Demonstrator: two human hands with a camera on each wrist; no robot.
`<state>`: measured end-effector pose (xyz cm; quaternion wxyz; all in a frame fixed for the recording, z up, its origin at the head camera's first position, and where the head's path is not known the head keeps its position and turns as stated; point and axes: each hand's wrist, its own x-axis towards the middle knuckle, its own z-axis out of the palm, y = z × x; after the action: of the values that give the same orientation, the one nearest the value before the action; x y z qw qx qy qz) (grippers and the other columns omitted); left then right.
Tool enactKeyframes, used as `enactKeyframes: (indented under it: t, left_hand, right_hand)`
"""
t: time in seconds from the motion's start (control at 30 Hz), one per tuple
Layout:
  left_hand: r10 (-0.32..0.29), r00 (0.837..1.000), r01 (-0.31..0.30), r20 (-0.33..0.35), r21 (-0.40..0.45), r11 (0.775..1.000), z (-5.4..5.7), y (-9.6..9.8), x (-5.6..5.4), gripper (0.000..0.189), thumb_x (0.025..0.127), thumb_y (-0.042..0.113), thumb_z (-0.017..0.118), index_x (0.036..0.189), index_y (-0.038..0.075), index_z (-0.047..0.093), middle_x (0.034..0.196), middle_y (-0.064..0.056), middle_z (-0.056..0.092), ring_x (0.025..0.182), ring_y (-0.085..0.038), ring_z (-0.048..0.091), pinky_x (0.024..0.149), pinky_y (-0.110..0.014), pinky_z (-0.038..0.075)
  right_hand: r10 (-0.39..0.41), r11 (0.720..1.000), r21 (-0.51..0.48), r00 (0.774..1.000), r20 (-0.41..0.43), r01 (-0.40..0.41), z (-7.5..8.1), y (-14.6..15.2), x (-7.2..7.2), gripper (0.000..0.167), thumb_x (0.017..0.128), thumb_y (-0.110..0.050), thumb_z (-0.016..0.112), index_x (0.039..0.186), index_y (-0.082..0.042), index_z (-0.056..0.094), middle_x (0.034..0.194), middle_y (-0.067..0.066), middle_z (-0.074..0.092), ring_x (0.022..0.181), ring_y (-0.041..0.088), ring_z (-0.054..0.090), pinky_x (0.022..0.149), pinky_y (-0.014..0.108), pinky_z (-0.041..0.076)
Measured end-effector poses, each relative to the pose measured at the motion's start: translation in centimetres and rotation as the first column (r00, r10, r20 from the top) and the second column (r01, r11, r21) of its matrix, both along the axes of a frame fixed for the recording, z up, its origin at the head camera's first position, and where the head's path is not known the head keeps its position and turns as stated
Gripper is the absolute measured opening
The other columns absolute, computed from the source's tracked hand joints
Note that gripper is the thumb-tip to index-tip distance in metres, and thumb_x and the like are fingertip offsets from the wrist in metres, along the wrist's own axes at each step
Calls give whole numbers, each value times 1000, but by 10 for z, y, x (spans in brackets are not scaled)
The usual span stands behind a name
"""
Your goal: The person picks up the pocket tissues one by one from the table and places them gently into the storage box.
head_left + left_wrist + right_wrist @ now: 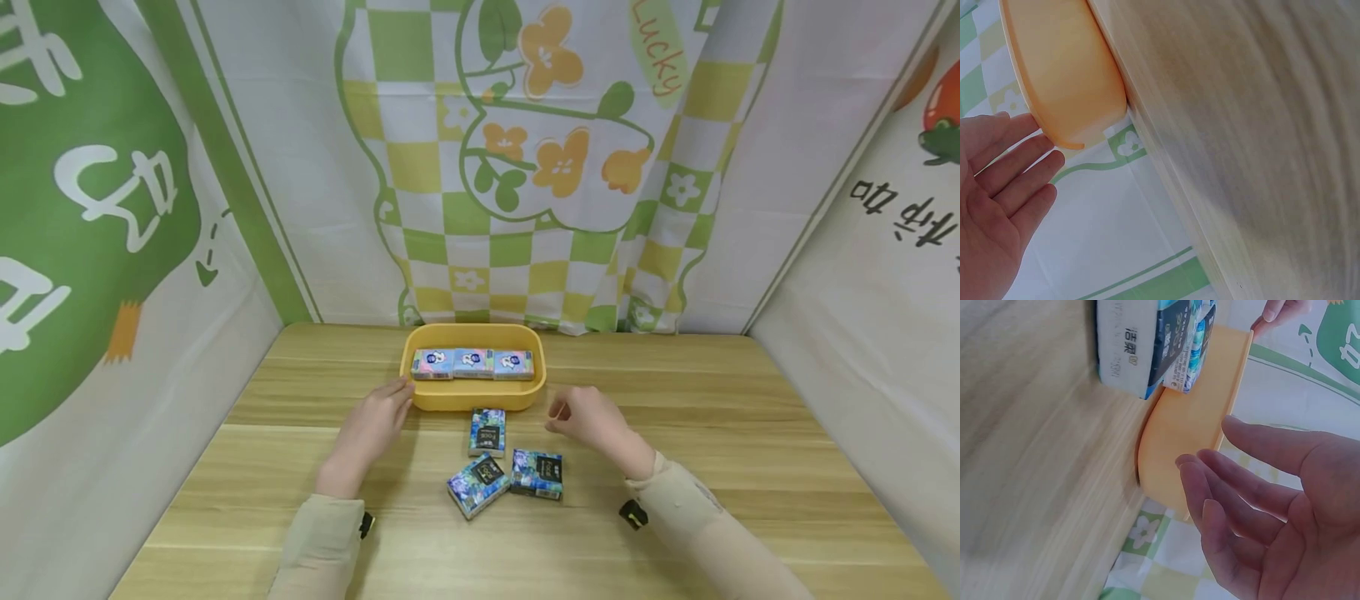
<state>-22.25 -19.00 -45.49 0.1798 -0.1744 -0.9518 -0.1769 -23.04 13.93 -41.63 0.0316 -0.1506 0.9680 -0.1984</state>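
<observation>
A yellow plastic basket (465, 402) stands at the back of the table. Inside it, three light blue and pink tissue packs (474, 362) lie in a row. My left hand (375, 425) is at the basket's left end, straight fingers touching the rim. In front of the basket lie three dark blue floral tissue packs: one close to the front wall (487, 421), one at an angle (472, 487), one to the right (537, 473). Over the table right of them, my right hand (592, 421) has loosely bent fingers, with nothing between thumb and fingertips in the right wrist view.
The wood-grain table (712, 467) reaches back to a hanging cloth (540, 275) with green and yellow checks. Printed white cloth (862, 317) closes off both sides. A small dark wrist device (633, 514) shows below the right sleeve.
</observation>
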Motion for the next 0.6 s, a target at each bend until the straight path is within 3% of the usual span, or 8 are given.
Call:
enactKeyframes:
  t: [0.4,0.6]
  left_hand:
    - [-1,1000,1,-12,-1,1000,0,1,-1,28,91,10,62,117,1,65,127,-19,60,115,-36,59,100,-49,48]
    - [3,1000,-3,-8,1,1000,0,1,-1,28,91,10,61,118,1,65,128,-19,60,115,-36,58,99,-51,48]
  right_hand:
    - [39,998,-58,997,68,-35,-12,7,7,14,74,-18,79,80,-11,68,69,-3,65,60,7,57,54,21,50]
    - [26,998,-60,987,158,-16,-15,8,11,20,73,-22,81,85,-11,69,74,-3,67,65,9,59,58,24,52]
